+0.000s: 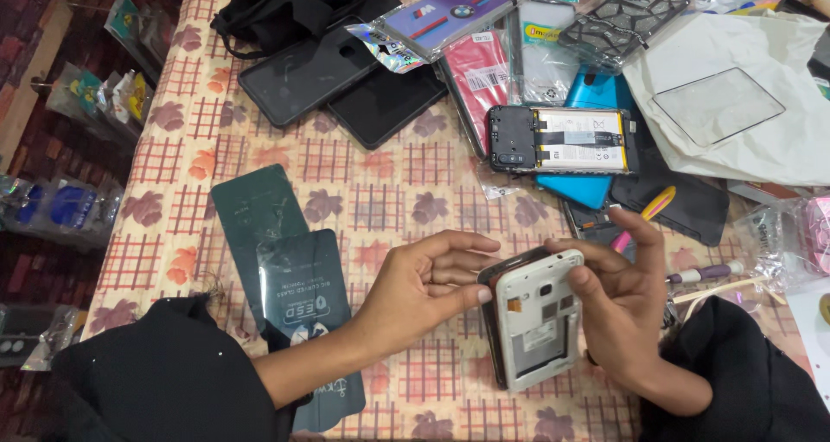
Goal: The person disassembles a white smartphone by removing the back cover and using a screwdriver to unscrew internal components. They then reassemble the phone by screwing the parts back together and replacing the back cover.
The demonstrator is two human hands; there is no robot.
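Both my hands hold a white phone (538, 323) with its back cover off, tilted on its edge above the patterned tablecloth (363, 195). My left hand (424, 288) pinches the phone's left side, thumb on the white frame. My right hand (624, 299) grips its right side, thumb pressing at the top corner. The empty battery bay faces me. Black sleeves cover both forearms.
An opened phone with its battery showing (562, 139) lies beyond on a blue case (596, 96). Dark green screen-protector packets (303, 286) lie at left. Black phones (346, 74), packaged cases (450, 14), a white bag (735, 96), a black bag (277, 5) and small tools (705, 275) crowd the far side.
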